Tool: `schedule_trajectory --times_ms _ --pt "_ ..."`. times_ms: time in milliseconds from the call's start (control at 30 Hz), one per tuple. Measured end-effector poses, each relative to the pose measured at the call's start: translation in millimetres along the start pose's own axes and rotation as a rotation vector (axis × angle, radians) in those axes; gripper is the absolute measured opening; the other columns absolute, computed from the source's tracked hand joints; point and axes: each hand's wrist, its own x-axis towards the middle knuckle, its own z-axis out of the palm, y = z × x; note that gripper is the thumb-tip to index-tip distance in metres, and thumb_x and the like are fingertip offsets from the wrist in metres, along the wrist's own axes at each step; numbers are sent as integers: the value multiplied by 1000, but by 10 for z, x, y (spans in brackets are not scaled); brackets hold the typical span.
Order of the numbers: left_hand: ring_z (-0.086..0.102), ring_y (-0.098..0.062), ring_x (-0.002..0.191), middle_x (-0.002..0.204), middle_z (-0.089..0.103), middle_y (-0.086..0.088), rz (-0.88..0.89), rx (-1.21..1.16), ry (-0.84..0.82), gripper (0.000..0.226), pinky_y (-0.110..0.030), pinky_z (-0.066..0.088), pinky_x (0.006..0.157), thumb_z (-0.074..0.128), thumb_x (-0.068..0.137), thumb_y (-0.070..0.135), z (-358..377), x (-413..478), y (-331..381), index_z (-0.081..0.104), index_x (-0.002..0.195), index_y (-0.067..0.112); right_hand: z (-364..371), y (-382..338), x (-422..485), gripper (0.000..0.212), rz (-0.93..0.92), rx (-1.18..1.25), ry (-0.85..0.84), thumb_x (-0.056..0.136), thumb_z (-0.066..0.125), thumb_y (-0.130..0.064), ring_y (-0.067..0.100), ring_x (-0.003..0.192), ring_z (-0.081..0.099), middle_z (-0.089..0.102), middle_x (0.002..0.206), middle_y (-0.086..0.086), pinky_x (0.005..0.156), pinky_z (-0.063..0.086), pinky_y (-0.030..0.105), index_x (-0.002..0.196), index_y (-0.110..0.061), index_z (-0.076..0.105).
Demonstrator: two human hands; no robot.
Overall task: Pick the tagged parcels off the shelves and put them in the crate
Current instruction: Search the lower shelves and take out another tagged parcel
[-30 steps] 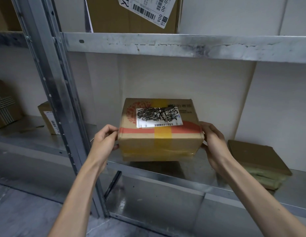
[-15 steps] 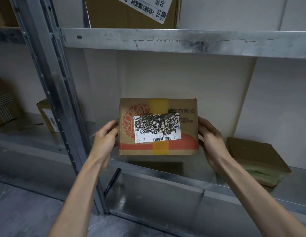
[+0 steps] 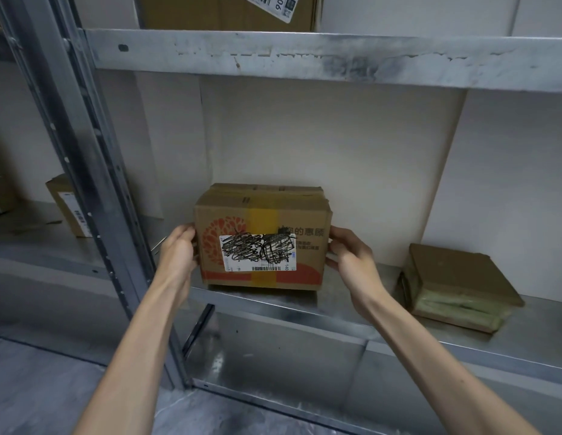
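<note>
- On the metal shelf (image 3: 336, 312), middle bay: cardboard box (image 3: 262, 237) sits near the front edge, label face toward the camera, bottom edge on the shelf as far as can be seen.
- L hand (image 3: 179, 251) pressed flat on the box's left side, fingers (image 3: 187, 230) curled round the left edge; R hand (image 3: 352, 255) on the right side, fingers wrapping the right edge. Both hands clamped on the box, one per side, forearms reaching in from below.
- Box front: white shipping label (image 3: 257, 252) w/ address scribbled over in black pen, barcode along its bottom; orange floral print at left, yellow tape strip down the centre, red band along the bottom, Chinese print at upper right.
- Box top flaps taped shut, brown tape.
- Flat brown parcel (image 3: 458, 287) lies to the right on the same shelf, well apart from the box, greenish wrap showing on its front side.
- Steel upright (image 3: 94, 189) stands left of the L hand; past it, in the next bay, small carton (image 3: 68, 205) w/ a white label, partly hidden by the upright.
- Upper shelf beam (image 3: 305, 58) above; big carton (image 3: 217, 11) on it w/ a barcode sticker (image 3: 279, 4), mostly cut off by the frame.
- Crate not in view.
</note>
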Motion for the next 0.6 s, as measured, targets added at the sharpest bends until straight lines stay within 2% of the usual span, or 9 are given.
schedule_trajectory --times_ms 100,167,267,367,467,533,600 --pt "61 -25 117 122 68 -9 -10 13 13 32 -48 43 107 33 106 17 -22 87 -49 59 125 15 36 63 -11 35 9 -9 0 101 37 -2 -3 92 68 70 113 -3 73 56 14 124 -10 63" --pt "59 -25 119 124 66 -10 -22 22 27 34 -47 42 106 32 106 18 -25 132 -75 57 130 13 63 102 -17 34 9 -6 -4 101 39 -2 -7 88 69 70 111 -4 74 57 16 124 -9 62" --pt "59 -25 120 126 66 -9 -18 41 54 36 -39 46 97 33 105 20 -21 161 -112 58 129 13 78 173 -10 32 -1 -39 -6 101 40 -3 0 98 68 71 113 -5 93 57 33 124 -12 62" --pt "58 -23 119 125 66 -7 -11 54 62 35 -34 43 93 33 104 21 4 143 -111 61 123 15 57 180 -29 34 0 -83 -33 102 40 -5 -1 104 64 68 113 -14 100 53 39 126 -16 61" --pt "57 -20 115 124 65 -5 -3 36 121 34 -32 39 92 33 104 28 47 100 -52 61 120 17 -9 104 -57 39 -38 -193 -96 101 39 -10 -3 109 59 62 114 -27 106 48 38 133 -23 57" --pt "54 -19 118 130 61 1 110 119 247 33 -34 38 97 36 102 36 78 37 23 59 122 24 -93 26 -65 40 -92 -265 -103 102 41 -17 -2 117 53 59 129 -22 110 43 33 140 -28 51" --pt "48 -15 126 137 54 7 287 274 310 39 -36 36 106 38 102 39 161 -112 124 53 136 25 -216 -77 -80 43 -163 -368 -74 103 42 -27 1 125 50 52 145 -14 108 39 25 146 -31 45"
